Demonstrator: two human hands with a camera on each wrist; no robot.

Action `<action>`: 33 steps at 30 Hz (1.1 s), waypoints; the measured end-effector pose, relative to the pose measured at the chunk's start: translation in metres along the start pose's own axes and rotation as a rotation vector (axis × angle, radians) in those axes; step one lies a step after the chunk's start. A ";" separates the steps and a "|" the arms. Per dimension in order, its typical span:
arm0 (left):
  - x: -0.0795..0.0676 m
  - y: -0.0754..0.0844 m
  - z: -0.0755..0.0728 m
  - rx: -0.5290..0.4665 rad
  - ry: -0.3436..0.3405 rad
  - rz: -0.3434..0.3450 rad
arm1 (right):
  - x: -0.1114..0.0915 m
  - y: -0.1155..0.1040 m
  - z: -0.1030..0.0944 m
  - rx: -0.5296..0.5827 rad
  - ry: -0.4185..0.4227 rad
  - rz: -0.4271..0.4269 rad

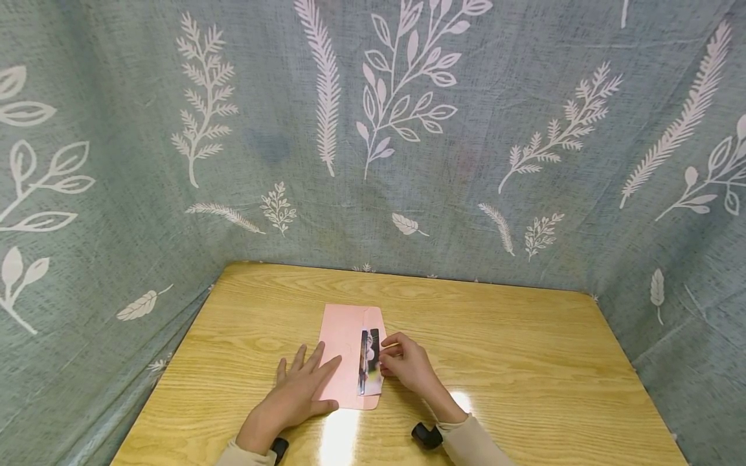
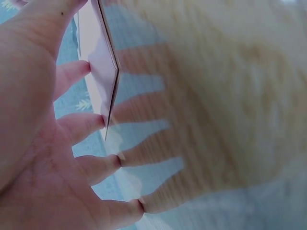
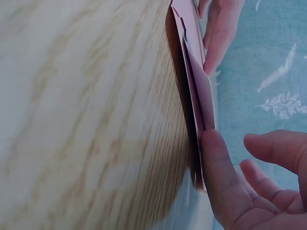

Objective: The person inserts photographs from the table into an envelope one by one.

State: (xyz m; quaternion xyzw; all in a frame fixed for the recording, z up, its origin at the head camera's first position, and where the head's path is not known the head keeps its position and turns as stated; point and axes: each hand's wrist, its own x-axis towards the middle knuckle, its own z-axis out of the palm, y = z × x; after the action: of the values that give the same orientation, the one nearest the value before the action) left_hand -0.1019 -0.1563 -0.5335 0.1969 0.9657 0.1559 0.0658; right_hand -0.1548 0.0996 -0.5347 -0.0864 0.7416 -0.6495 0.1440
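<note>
A pink envelope (image 1: 340, 323) lies on the wooden table, its flap side to the right. Photos (image 1: 373, 378) stick out along that right side, over the flap. My left hand (image 1: 297, 391) is spread across the envelope's left part, fingers straight and apart, the tips on its surface and the table beside it. My right hand (image 1: 408, 369) is at the photos' right edge with loosely bent fingers. In the right wrist view, one digit (image 3: 218, 167) touches the edge of the layers, while the other fingers stand off it. The envelope's inside is hidden.
The wooden table (image 1: 513, 349) has a far edge against a blue-grey curtain (image 1: 350, 213) with white leaf patterns, which also hangs at both sides. Light glares off the tabletop near the envelope's lower edge. Black straps with cameras (image 1: 427, 435) sit at the wrists.
</note>
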 end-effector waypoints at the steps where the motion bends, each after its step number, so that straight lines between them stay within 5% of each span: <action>1: 0.000 0.000 0.000 0.001 0.000 0.000 | 0.000 0.000 0.001 0.004 -0.003 0.003; 15: -0.001 0.000 0.001 -0.013 0.015 0.022 | 0.001 0.003 0.011 -0.022 0.003 -0.005; 25: -0.001 -0.001 0.002 -0.021 0.016 0.020 | -0.008 -0.024 0.021 -0.047 0.003 -0.048; 33: 0.000 0.000 -0.001 -0.021 -0.012 0.001 | 0.002 -0.004 0.020 -0.169 0.016 -0.053</action>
State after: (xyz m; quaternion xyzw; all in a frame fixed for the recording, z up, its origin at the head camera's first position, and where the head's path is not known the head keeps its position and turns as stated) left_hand -0.1025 -0.1566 -0.5330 0.1976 0.9635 0.1649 0.0737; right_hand -0.1507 0.0791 -0.5336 -0.1127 0.7922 -0.5890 0.1133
